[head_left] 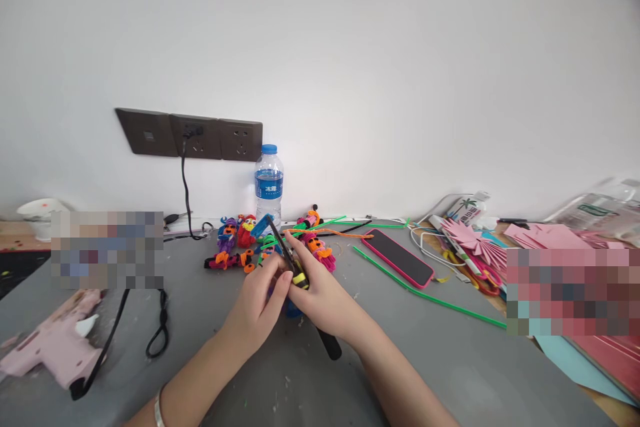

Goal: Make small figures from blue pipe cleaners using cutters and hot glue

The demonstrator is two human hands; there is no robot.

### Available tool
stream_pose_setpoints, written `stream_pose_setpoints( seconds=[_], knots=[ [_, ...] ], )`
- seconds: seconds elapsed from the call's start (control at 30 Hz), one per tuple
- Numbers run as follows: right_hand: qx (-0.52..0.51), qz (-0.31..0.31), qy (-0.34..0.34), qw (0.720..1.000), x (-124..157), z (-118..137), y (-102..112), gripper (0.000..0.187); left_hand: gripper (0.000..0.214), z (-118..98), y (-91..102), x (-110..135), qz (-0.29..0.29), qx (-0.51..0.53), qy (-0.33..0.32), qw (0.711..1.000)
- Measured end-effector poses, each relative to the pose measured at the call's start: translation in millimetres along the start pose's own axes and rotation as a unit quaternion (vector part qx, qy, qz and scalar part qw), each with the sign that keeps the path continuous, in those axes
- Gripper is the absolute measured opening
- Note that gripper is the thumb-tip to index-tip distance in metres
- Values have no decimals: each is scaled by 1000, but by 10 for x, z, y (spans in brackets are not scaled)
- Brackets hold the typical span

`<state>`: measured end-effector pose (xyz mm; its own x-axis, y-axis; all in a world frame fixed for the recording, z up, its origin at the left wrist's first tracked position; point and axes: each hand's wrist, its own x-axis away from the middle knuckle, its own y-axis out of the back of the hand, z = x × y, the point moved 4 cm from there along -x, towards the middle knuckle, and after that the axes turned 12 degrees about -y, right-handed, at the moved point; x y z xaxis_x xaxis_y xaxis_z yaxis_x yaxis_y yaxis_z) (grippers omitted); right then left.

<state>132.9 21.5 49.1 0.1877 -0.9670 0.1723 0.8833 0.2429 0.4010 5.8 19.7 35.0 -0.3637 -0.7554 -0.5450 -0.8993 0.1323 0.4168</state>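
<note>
My left hand (263, 290) is closed at the middle of the desk, thumb and fingers pinched together beside my right hand. What it pinches is mostly hidden; some blue fuzzy material (294, 309) shows below the fingers. My right hand (320, 290) is wrapped round a black hand tool with yellow bands (300, 279), like scissors or pliers. Its narrow dark end points up and away, and a black handle sticks out under my wrist. A blue strip (262, 225) appears at the tool's tip. Just beyond lie several colourful pipe-cleaner figures (227, 233).
A water bottle (269, 185) stands by the wall under sockets (195, 137). Right of my hands lie a pink-cased phone (399, 259), green pipe cleaners (450, 307) and folded pink paper (473, 243). A pink glue gun (60, 340) with a black cord lies left.
</note>
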Motion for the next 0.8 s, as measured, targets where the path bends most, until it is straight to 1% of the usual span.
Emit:
stream_pose_setpoints(
  seconds=[0.1, 0.2, 0.3, 0.4, 0.47, 0.63, 0.7, 0.8],
  knots=[
    [-6, 8, -5, 1000, 5, 9, 5, 80, 26, 9, -2, 14, 9, -2, -9, 1000],
    [-12, 25, -22, 999, 2, 9, 12, 81, 24, 0, -25, 24, 45, 7, -42, 998],
    [-6, 21, -41, 999, -3, 15, 38, 79, 37, -17, -53, 36, 87, -18, -70, 994],
    [-1, 18, -46, 999, -4, 37, 56, 78, 46, -26, -73, 48, 112, -75, -68, 988],
    [0, 18, -49, 999, -4, 47, 58, 78, 45, -34, -84, 53, 115, -100, -63, 986],
    [-4, 18, -52, 998, -17, 31, 64, 79, 41, -56, -102, 60, 109, -124, -56, 985],
    [-16, 18, -52, 998, -29, 11, 75, 79, 37, -67, -102, 55, 101, -142, -69, 982],
    [-40, 12, -43, 998, -53, -22, 103, 76, 26, -92, -101, 41, 76, -172, -107, 976]
  ],
)
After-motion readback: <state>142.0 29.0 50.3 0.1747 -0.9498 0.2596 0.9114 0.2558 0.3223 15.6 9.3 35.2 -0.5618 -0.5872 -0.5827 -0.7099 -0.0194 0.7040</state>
